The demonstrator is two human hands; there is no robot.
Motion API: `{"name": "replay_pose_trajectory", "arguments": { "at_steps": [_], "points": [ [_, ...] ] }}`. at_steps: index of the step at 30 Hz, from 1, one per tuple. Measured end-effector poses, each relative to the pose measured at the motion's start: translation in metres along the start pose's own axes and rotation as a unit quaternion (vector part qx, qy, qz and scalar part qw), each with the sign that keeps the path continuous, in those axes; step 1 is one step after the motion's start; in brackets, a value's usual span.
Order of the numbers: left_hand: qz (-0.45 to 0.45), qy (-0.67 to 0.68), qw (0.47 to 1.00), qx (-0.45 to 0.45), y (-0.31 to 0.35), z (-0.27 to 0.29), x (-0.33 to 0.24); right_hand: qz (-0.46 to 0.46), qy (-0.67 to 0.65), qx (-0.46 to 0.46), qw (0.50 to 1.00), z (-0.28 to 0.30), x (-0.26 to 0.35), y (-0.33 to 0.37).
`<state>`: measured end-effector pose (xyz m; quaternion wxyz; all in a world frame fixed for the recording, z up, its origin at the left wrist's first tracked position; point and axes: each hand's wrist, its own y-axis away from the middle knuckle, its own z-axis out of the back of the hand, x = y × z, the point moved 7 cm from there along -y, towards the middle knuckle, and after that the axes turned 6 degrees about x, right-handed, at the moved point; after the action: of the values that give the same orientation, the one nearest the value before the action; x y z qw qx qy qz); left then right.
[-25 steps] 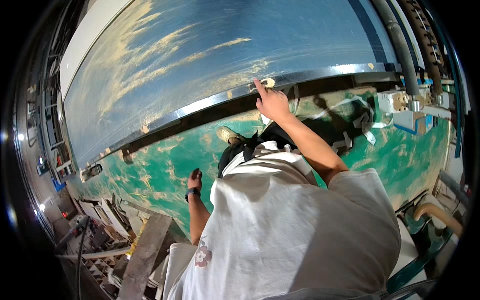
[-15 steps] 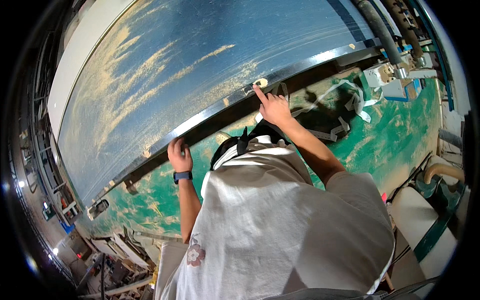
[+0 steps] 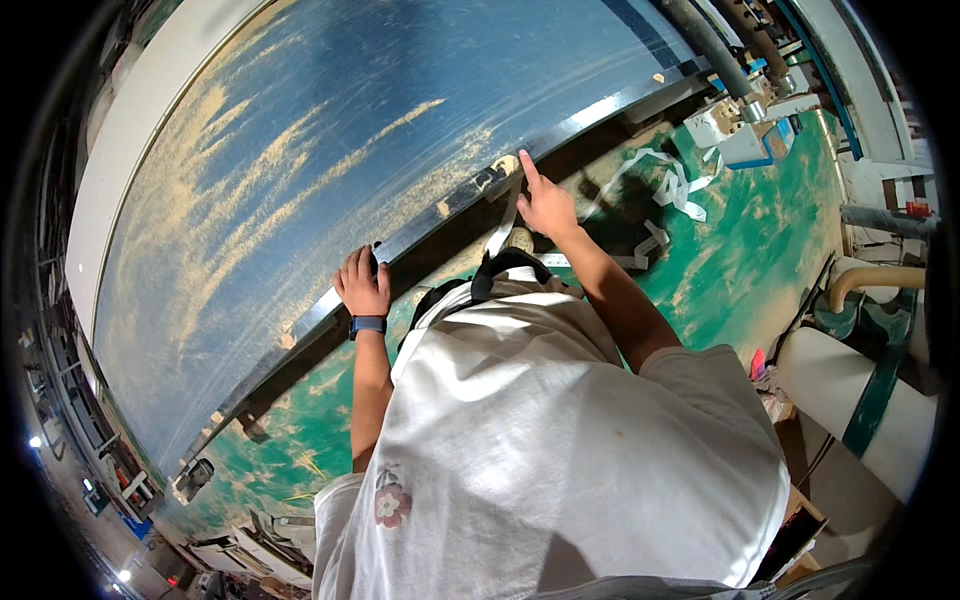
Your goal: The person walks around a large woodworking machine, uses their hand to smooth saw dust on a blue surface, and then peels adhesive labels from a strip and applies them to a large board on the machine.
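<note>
A large blue-grey panel or tabletop [image 3: 330,180] dusted with sawdust slants across the view, with a shiny metal strip along its near edge [image 3: 585,122]. My left hand [image 3: 362,283] rests on that edge, fingers lightly bent over it. Beside its thumb a small black piece [image 3: 375,260] shows, too small to name. The index finger of my right hand [image 3: 547,202] is stretched out and touches the metal edge; its other fingers curl loosely. Just left of that fingertip lies a little heap of sawdust [image 3: 507,163] with dark bits. A pale strip [image 3: 506,222] hangs below the edge.
Under the panel, a green floor [image 3: 740,240] is strewn with sawdust and a tangled white strip [image 3: 680,195]. Machine parts with a grey cylinder [image 3: 712,52] stand at the upper right. A beige hose [image 3: 875,283] and white-and-green equipment are at the right rim.
My right index finger has moved right along the edge, off the sawdust heap. My left hand sits farther onto the panel's edge, and the black piece now shows beside it. The view has shifted.
</note>
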<state>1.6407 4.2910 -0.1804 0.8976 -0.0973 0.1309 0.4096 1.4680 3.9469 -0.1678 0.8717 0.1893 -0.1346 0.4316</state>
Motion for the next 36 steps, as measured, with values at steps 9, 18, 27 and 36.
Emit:
{"name": "replay_pose_trajectory", "arguments": {
  "at_steps": [9,18,27,36],
  "points": [
    [0.005,-0.009,1.000,-0.013,0.000,0.002,-0.003,0.040,0.025,0.030,0.998,-0.015,0.002,-0.011],
    [0.018,-0.011,1.000,-0.001,0.000,0.004,-0.002,0.063,0.089,0.028,0.994,-0.013,0.013,-0.006],
    [0.014,-0.005,1.000,-0.006,-0.001,0.001,-0.004,0.131,0.140,-0.009,0.981,-0.023,0.017,0.004],
    [0.022,0.001,1.000,0.005,0.000,-0.006,0.003,0.179,0.155,-0.031,0.971,-0.015,0.034,0.004]
  ]
}}
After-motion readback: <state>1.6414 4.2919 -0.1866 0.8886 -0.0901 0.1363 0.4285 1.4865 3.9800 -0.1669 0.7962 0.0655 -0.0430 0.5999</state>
